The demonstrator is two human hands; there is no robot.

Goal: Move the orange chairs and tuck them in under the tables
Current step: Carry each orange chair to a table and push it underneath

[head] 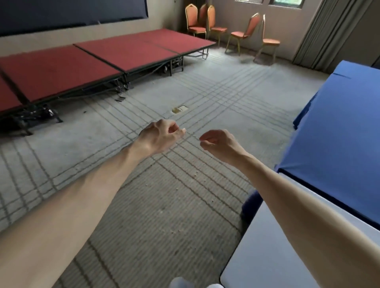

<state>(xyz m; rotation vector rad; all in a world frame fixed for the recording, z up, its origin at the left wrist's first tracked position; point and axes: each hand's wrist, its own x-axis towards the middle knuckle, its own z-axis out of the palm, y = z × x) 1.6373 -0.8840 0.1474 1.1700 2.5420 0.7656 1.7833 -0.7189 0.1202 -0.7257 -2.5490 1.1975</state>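
Hands are empty: left hand [162, 136] and right hand [218, 144] hang loosely curled, probably ready to grasp. The orange chairs [238, 34] stand by the far wall [230, 18], well apart from the blue table [339, 127].

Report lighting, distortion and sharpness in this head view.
Head view: soft daylight comes from the windows above the orange chairs; wide-angle distortion slants the curtain and the blue table; left hand and right hand look sharp, the far chairs softer.
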